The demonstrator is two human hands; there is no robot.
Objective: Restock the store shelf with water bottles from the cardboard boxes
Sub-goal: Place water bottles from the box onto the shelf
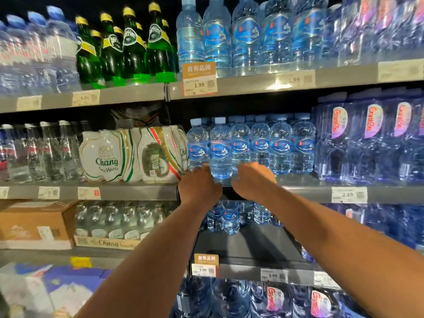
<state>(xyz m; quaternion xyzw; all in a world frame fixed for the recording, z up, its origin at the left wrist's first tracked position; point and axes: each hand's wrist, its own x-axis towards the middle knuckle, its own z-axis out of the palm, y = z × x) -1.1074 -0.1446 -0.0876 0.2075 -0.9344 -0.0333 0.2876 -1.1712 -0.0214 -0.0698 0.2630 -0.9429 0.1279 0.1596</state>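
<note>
A row of small blue-labelled water bottles (281, 145) fills the middle shelf (305, 191). One water bottle (220, 152) stands further forward than the rest, at the shelf's front edge. My left hand (199, 185) is against its lower left side and hides the base of the neighbouring bottle (197, 145). My right hand (253, 180) is just right of it, fingers reaching over the bases of the bottles behind. Both hands are blurred, so their grip is unclear. No open cardboard box with bottles is in view.
White Chang water packs (128, 154) sit left of the row and large wrapped Ganten packs (369, 138) sit to its right. The shelf below (252, 246) holds a few small bottles at its back. A closed cardboard box (34, 223) sits lower left. Green Perrier bottles (135, 47) stand above.
</note>
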